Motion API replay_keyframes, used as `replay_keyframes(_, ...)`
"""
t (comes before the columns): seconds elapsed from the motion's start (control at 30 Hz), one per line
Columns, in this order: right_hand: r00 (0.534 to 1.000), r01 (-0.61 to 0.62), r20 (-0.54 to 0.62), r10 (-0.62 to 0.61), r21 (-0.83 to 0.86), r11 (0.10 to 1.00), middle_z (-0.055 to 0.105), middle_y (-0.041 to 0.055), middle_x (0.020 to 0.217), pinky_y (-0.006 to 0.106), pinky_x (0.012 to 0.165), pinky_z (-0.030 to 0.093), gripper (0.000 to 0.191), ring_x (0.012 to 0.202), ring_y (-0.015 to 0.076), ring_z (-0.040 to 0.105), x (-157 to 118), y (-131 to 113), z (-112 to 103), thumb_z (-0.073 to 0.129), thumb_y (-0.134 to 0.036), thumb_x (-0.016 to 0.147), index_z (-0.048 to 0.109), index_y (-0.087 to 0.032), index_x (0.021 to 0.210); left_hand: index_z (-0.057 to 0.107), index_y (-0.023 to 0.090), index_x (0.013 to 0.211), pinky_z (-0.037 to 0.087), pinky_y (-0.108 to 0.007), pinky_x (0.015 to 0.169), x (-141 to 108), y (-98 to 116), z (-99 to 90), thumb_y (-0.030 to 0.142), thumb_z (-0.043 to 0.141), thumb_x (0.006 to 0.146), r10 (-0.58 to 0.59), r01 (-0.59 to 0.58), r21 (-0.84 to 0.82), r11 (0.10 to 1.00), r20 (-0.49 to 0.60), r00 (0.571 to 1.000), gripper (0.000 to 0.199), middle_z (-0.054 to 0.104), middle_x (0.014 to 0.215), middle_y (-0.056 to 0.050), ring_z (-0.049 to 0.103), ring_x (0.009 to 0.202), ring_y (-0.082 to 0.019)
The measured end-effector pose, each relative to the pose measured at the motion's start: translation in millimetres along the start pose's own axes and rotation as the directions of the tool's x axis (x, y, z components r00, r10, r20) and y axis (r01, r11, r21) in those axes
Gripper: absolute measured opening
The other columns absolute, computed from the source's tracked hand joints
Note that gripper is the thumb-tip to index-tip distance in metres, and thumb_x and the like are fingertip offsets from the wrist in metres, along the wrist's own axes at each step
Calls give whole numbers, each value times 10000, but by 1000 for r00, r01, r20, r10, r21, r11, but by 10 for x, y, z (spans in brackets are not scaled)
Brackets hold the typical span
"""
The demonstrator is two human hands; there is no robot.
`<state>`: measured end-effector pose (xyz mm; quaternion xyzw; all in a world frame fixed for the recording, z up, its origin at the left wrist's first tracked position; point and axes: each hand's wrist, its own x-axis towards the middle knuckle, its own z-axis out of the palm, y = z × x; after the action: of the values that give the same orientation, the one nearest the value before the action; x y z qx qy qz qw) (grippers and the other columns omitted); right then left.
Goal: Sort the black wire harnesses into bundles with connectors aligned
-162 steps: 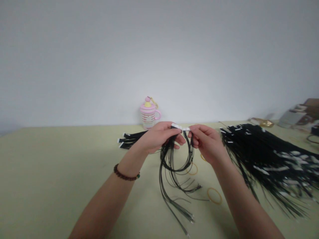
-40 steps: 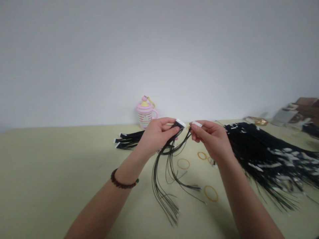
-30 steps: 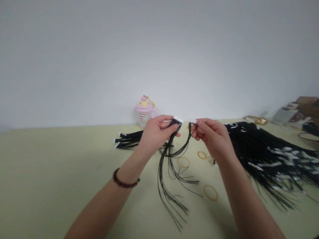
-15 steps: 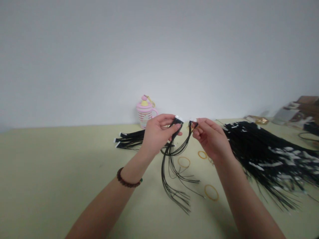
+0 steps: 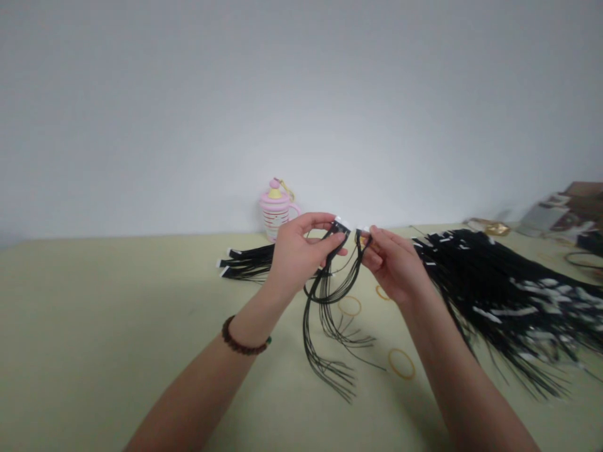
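My left hand (image 5: 301, 254) pinches a bundle of black wires (image 5: 308, 333) just below its white connector (image 5: 342, 222). Loose wire ends hang from it toward the table. My right hand (image 5: 394, 263) is closed on a second white connector (image 5: 362, 230), whose black wires loop down and back toward the left hand. The two connectors are close together but apart. Behind my left wrist lie several more black wire bundles (image 5: 249, 269) with white connectors, partly hidden by the hand.
A pink striped mug (image 5: 274, 216) stands near the wall. Yellow rubber bands (image 5: 401, 364) lie on the pale green table (image 5: 117, 339). A large pile of black wire bundles (image 5: 490, 270) spreads at right, with boxes and bags (image 5: 549, 210) behind it.
My right hand has shifted slightly left, and its wires hang in a fuller loop. The left hand's connector has moved slightly right. Both hands keep their hold.
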<state>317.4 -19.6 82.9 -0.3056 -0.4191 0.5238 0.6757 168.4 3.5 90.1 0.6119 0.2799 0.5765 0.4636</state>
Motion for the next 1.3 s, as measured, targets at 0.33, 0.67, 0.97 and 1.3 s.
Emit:
replay_keyframes(0.33,981,-192,6,193,134,972,290,-97,477,93,325,239,176,370,11,194,22,2,0,594,-220,801,574,-116,661,588,82,953,390,-132,322,16,7,5,192,733,643,-55,53,-43,998,-48,997,359,649,910,-109,656,551,-138)
replay_keyframes(0.67,965,-261,32,261,214,941,353,-79,504,59,313,245,219,361,0,202,27,0,7,521,-190,853,570,-105,657,590,75,931,387,-135,319,28,7,36,147,729,635,-119,115,-87,990,-44,992,335,647,858,-86,625,507,-104)
replay_keyframes(0.97,972,-232,59,226,128,964,353,-77,499,69,324,244,199,373,10,189,25,18,2,536,-218,849,560,-125,674,584,70,945,385,-141,326,34,3,35,135,724,642,-144,141,-81,987,-36,989,340,653,855,-97,646,557,-130)
replay_keyframes(1.3,973,-230,43,226,161,960,326,-88,496,77,328,236,176,374,6,200,34,33,1,564,-207,822,559,-115,671,560,85,896,377,-137,326,47,16,29,146,691,677,-154,153,-39,987,2,988,263,629,777,-64,638,556,-125)
